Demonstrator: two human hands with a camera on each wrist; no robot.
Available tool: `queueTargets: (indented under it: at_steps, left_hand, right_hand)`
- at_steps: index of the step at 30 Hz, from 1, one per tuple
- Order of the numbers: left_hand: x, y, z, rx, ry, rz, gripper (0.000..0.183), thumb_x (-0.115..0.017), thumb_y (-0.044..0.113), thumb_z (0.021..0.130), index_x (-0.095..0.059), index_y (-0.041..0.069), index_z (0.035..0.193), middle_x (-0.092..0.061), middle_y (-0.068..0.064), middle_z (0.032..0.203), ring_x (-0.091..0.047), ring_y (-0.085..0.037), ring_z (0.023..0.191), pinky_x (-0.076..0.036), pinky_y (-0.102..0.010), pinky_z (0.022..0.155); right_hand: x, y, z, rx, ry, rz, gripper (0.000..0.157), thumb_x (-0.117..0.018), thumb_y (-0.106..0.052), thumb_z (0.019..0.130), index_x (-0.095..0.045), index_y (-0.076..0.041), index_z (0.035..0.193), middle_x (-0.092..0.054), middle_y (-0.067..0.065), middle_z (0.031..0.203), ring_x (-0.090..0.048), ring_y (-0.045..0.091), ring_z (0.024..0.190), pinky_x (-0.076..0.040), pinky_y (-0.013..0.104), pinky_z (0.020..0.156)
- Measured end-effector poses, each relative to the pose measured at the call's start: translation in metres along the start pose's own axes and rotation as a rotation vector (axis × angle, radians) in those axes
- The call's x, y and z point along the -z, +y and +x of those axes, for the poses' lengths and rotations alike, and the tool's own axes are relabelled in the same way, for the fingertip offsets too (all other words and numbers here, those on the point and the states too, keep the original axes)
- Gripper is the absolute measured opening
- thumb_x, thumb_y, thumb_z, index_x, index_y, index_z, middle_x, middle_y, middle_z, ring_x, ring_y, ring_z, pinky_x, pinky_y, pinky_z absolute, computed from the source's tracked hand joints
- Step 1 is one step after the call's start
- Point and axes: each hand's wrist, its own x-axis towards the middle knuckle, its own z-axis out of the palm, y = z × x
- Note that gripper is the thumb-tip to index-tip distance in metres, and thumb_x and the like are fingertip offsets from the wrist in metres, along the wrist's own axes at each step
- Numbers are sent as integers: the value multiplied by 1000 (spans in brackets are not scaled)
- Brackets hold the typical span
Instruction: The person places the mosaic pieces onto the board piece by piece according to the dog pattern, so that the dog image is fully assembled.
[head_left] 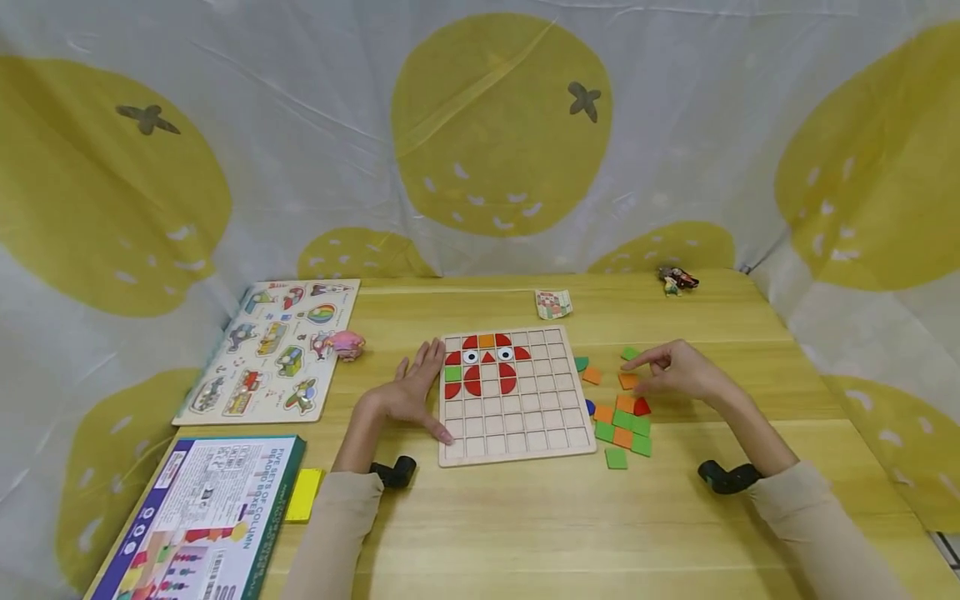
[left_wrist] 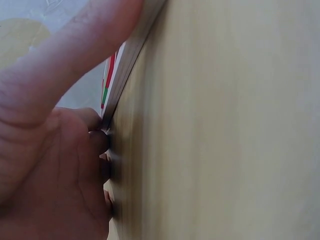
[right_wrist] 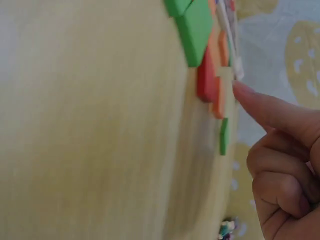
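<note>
My left hand [head_left: 401, 396] lies with fingers spread along the left side of a wooden grid board [head_left: 525, 425]. Its thumb rests on the board near the lower left corner; in the left wrist view the fingertips meet the table beside the board's edge [left_wrist: 127, 60]. Red quarter pieces, round eye pieces, a green square [head_left: 453, 374] and an orange square [head_left: 487, 341] sit in the grid's upper left. Over the loose tiles, my right hand [head_left: 678, 371] has one finger extended and others bent, near an orange tile [head_left: 628, 381] and a green tile [head_left: 629, 354]. Nothing shows in its grasp.
Loose green and orange squares [head_left: 623, 437], with a red piece [head_left: 642, 407], lie right of the board. A picture card [head_left: 553, 304] lies behind it. At left are a picture puzzle [head_left: 273, 350], a pink toy [head_left: 347, 344], a box [head_left: 210, 517] and a yellow item [head_left: 303, 495].
</note>
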Motion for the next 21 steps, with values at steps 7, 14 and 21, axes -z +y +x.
queueTargets:
  at_steps: [7, 14, 21]
  left_hand:
    - [0, 2, 1, 11, -2, 4, 150, -89, 53, 55, 15, 10, 154, 20, -10, 162, 21, -29, 149, 9, -56, 120]
    - [0, 3, 1, 6, -5, 14, 149, -89, 53, 56, 15, 9, 153, 21, -11, 161, 21, -30, 149, 9, -57, 120]
    - [0, 1, -2, 19, -5, 4, 149, -89, 53, 55, 14, 8, 153, 20, -12, 161, 21, -30, 149, 9, -57, 120]
  right_hand:
    - [0, 12, 5, -43, 0, 30, 38, -82, -14, 74, -71, 1, 107, -29, -7, 54, -25, 7, 50, -26, 23, 49]
    - [4, 17, 6, -83, 35, -33, 38, -84, -22, 73, -72, -1, 103, -29, -6, 55, -27, 7, 52, -24, 25, 49]
    - [-4, 7, 13, -10, 16, -82, 34, -81, -25, 77, -71, -4, 102, -30, -5, 58, -27, 6, 52, -26, 22, 49]
